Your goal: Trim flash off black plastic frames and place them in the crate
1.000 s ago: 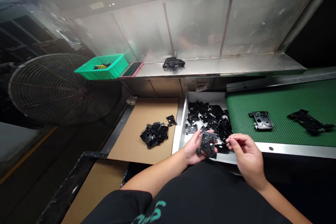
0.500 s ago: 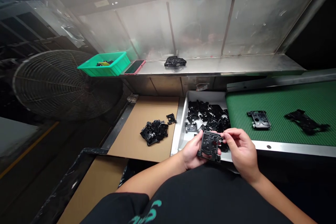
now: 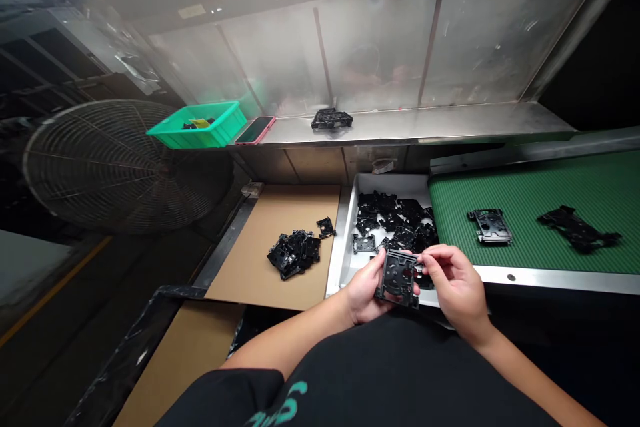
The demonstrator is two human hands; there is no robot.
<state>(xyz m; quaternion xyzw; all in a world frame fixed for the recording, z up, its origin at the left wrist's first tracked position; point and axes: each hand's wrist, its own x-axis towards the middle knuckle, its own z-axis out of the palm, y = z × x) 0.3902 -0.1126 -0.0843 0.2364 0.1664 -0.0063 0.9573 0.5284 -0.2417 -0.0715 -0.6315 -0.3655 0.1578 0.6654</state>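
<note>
My left hand (image 3: 367,288) is closed around a flat, square black plastic part (image 3: 397,278) with round cut-outs, held up in front of my body. At that part's upper right corner, my right hand (image 3: 459,290) pinches with thumb and forefinger; whether it grips the corner itself or a small piece there is too fine to see. Just behind both hands stands a white bin (image 3: 350,260) with many similar black parts (image 3: 395,217) in it. To the left, a heap of black parts (image 3: 293,253) lies on a cardboard sheet (image 3: 280,207), with one part (image 3: 326,227) beside it.
On the right, a green conveyor belt (image 3: 525,190) carries two black parts, one (image 3: 491,225) nearer and one (image 3: 577,228) farther right. A metal shelf (image 3: 430,125) holds a green basket (image 3: 200,137), a phone (image 3: 256,131) and black parts (image 3: 331,119). A large fan (image 3: 125,167) stands left.
The two parts on the belt appear slightly farther left, along with a small shift of the whole view. Both hands keep nearly the same hold on the black part.
</note>
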